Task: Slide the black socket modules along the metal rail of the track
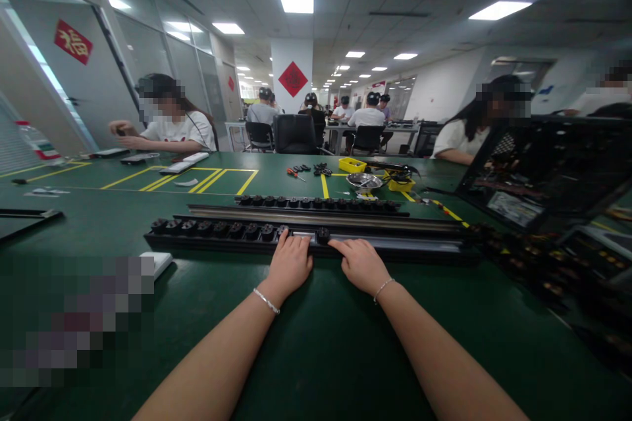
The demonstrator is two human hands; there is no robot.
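A long black rail [424, 247] lies across the green table [316, 342] in front of me, with a row of several round black sockets [212, 228] along its left half. My left hand [289, 264] rests on the rail's near edge beside the last socket in that row. My right hand [360, 264] rests just to its right, with the forefinger touching a single black socket [322, 234]. A second black rail [320, 202] with sockets lies parallel behind the first. Both wrists wear thin bracelets.
A metal bowl [364, 181], yellow bins [352, 164] and small tools [295, 173] sit beyond the rails. A black open chassis [548, 168] stands at the right. A white object [157, 262] lies at the left. Other people sit at the far side and at tables behind.
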